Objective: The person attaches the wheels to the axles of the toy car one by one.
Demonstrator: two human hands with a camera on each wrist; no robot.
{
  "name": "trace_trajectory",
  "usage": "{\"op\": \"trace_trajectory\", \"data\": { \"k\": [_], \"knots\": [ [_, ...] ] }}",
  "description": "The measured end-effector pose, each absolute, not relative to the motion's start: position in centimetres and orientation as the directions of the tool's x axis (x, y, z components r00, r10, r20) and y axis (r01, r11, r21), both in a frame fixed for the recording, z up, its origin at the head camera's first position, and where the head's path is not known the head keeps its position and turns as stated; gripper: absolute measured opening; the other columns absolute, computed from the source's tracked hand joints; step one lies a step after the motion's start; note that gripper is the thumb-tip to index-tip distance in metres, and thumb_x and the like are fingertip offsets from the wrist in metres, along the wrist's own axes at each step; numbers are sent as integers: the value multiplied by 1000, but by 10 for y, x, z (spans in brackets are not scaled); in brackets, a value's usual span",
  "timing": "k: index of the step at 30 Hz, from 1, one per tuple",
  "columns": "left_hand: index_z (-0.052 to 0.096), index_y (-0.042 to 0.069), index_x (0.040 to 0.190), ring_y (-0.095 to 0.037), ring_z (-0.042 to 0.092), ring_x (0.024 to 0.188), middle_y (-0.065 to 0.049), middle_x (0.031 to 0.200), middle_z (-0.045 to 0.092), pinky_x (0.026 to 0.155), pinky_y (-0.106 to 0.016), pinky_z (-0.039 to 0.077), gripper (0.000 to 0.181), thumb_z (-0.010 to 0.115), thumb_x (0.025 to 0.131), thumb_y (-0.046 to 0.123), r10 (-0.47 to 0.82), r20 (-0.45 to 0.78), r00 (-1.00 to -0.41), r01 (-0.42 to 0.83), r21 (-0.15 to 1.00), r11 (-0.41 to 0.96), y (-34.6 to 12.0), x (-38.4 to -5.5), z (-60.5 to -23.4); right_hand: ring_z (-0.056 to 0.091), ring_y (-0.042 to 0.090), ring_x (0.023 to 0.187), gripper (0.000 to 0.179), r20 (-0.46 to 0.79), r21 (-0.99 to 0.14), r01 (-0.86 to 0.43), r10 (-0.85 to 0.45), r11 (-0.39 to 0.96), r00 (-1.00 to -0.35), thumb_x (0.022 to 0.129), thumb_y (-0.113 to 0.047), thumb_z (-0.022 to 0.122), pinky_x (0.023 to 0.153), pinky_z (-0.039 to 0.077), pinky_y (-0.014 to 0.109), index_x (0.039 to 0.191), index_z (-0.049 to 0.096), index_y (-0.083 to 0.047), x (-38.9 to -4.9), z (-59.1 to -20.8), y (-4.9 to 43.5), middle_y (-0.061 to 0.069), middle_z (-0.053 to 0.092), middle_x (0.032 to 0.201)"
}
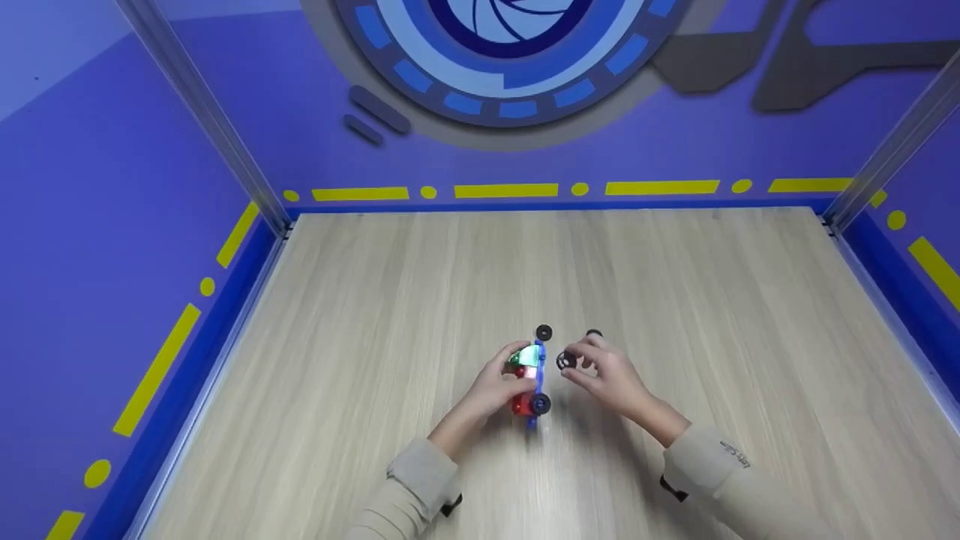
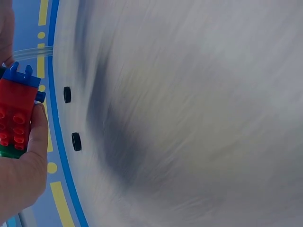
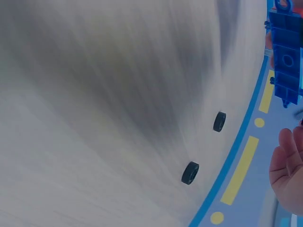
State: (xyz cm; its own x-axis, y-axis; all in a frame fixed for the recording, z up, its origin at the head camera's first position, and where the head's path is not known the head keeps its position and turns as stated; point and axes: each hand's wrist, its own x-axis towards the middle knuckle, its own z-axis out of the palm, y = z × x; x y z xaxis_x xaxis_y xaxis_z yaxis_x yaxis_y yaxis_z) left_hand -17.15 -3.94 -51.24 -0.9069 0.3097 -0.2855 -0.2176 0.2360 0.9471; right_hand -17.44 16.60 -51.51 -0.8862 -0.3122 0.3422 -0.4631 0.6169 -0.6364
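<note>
My left hand (image 1: 501, 386) grips a toy car (image 1: 527, 375) built of red and green blocks on a blue base. One black wheel (image 1: 540, 404) sits on the car's near end. Just right of the car, my right hand (image 1: 609, 379) pinches another black wheel (image 1: 566, 361) between thumb and fingers, apart from the car. In the left wrist view, red studded blocks (image 2: 18, 97) show above my left thumb. The blue base (image 3: 287, 59) turns its underside to the right wrist camera, where the pinched wheel is mostly out of frame.
Two loose black wheels lie on the wooden table (image 1: 375, 322): one wheel (image 1: 544, 332) beyond the car, the other wheel (image 1: 594, 331) partly behind my right fingers. Blue-purple panels (image 1: 225, 150) with yellow marks wall the table at the back and sides.
</note>
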Motion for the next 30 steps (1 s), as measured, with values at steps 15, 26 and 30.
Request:
{"op": "trace_trajectory", "data": {
  "k": [15, 26, 30],
  "knots": [
    [38, 30, 131, -23, 47, 102, -8, 126, 42, 77, -33, 44, 61, 66, 76, 29, 303, -281, -911, -211, 947, 243, -36, -176, -526, 55, 14, 70, 27, 421, -643, -492, -267, 587, -867, 72, -6, 70, 59, 47, 22, 98, 64, -4, -175, -506, 152, 3, 59, 88],
    [38, 26, 130, -21, 47, 100, -7, 117, 48, 76, -30, 43, 58, 64, 79, 27, 349, -218, -911, -143, 963, 228, -36, -175, -524, 56, 15, 69, 30, 456, -593, -515, -269, 619, -848, 68, -3, 73, 59, 47, 22, 97, 64, -2, -175, -509, 143, 5, 60, 87],
    [39, 25, 131, -21, 46, 101, -6, 118, 49, 78, -31, 42, 57, 63, 79, 26, 358, -208, -910, -136, 967, 215, -35, -176, -524, 55, 14, 72, 29, 459, -587, -506, -256, 632, -851, 68, -5, 73, 59, 48, 24, 96, 64, -3, -174, -510, 142, 5, 60, 87]
  ]
}}
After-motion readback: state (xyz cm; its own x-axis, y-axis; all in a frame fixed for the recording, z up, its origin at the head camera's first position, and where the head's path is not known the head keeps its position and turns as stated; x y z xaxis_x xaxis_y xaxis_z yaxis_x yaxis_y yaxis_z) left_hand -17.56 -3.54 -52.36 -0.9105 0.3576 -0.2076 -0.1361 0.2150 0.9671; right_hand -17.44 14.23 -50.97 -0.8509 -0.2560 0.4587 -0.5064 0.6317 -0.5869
